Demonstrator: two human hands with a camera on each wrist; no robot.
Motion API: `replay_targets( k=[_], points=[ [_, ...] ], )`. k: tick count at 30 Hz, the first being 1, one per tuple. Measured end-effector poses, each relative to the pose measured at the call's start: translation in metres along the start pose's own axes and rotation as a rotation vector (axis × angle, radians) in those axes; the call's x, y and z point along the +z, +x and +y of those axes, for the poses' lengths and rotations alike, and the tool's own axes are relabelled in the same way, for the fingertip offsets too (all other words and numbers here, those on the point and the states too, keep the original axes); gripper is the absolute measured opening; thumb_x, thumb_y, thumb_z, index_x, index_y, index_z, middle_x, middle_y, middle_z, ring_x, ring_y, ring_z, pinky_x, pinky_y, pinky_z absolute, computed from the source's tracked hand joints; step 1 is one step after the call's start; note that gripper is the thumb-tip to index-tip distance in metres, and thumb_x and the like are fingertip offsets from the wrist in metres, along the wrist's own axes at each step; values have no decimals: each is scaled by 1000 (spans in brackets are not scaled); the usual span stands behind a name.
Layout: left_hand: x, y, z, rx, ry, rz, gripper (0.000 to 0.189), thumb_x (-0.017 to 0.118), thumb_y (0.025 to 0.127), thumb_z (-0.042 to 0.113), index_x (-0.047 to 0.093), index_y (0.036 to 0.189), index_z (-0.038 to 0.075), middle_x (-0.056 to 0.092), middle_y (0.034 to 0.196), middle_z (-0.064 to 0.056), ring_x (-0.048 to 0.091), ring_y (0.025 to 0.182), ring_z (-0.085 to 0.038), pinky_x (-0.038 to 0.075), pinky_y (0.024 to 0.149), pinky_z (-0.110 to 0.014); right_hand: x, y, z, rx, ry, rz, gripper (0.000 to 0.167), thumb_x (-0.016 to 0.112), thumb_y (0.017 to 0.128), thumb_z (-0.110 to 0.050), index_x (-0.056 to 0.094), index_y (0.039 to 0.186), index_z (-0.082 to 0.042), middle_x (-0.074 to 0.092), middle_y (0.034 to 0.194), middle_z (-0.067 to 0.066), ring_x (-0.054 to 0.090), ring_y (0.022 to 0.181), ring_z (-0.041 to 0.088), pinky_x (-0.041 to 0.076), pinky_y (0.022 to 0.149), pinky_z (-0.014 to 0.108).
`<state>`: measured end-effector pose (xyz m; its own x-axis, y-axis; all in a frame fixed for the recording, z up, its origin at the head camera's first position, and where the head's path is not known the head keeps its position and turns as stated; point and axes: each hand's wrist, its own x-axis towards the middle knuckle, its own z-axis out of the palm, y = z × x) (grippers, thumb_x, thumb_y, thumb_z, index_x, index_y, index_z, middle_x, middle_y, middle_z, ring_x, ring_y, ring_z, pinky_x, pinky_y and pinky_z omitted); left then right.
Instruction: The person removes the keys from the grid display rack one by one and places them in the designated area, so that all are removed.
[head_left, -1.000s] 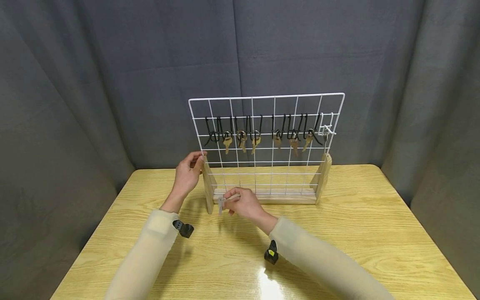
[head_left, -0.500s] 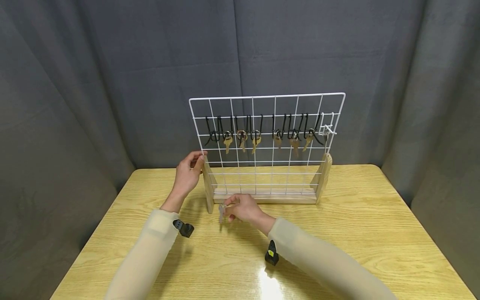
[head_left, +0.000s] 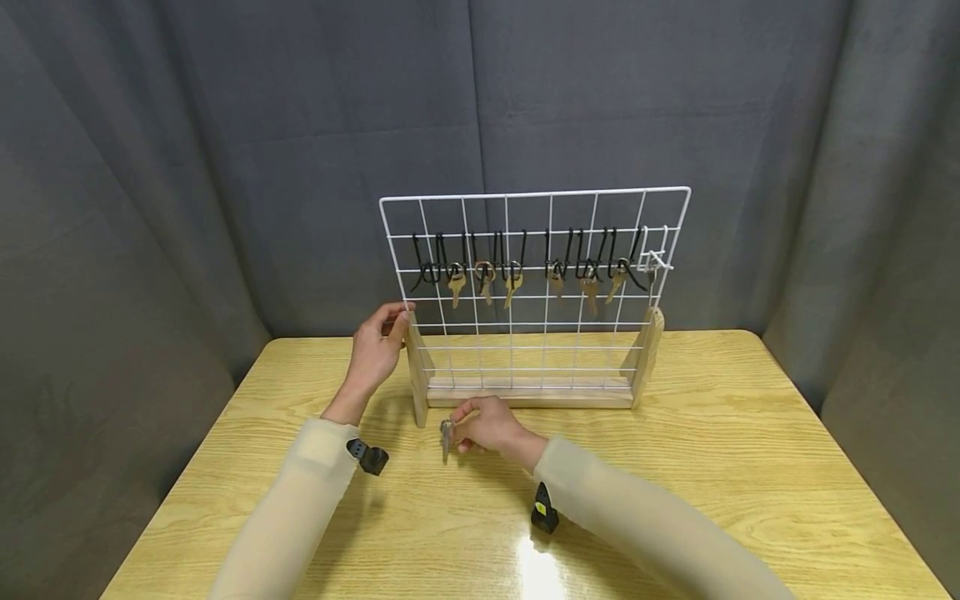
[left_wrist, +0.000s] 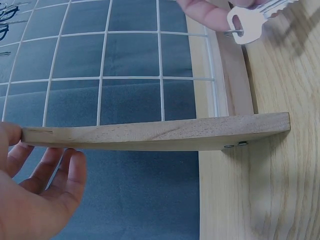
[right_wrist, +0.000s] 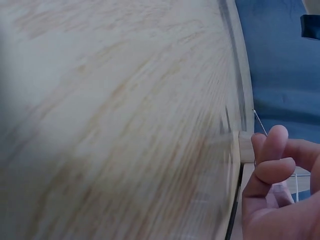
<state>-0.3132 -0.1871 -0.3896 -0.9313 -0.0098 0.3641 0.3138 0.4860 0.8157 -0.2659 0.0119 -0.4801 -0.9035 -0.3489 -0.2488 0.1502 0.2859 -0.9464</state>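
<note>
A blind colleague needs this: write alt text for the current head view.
A person's right hand holds a silver key in front of a white wire grid rack on a wood-grain table. More keys hang from the rack's black hooks; the left hand holds its left wooden upright.

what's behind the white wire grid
Through the white wire grid: dark grey fabric curtain and, lower, yellow wooden tabletop. Areas behind black metal hooks and hanging metal keys are hidden.

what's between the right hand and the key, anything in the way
Nothing visible: the right hand holds the key directly. The left hand is off to the side, gripping the rack, not between them.
</note>
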Motion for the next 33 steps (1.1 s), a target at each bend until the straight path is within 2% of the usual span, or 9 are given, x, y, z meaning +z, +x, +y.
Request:
replay_targets(
  k=[10, 22, 33],
  points=[
    [-1, 0, 0, -1, 3, -10, 33, 49, 106, 29, 63, 130, 11, 66, 126, -14, 65, 110, -28, 57, 80, -30, 0, 1, 6, -4, -25, -21, 19, 70, 85, 0, 65, 103, -1, 76, 82, 10, 61, 55, 10, 38, 46, 18],
    [-1, 0, 0, -10, 7, -19, 34, 48, 107, 30, 63, 132, 12, 65, 128, -13, 65, 113, -29, 58, 86, -40, 0, 4, 12, -7, -64, -4, 15, 72, 86, -1, 65, 100, -1, 73, 78, 7, 59, 54, 10, 37, 45, 19],
    [-1, 0, -1, -7, 2, -15, 35, 49, 106, 31, 63, 131, 11, 65, 128, -13, 65, 112, -28, 58, 85, -41, 0, 0, 10, -20, -118, 28, 11, 73, 85, 0, 67, 95, 3, 71, 78, 8, 57, 53, 10, 37, 44, 18]
  ],
)
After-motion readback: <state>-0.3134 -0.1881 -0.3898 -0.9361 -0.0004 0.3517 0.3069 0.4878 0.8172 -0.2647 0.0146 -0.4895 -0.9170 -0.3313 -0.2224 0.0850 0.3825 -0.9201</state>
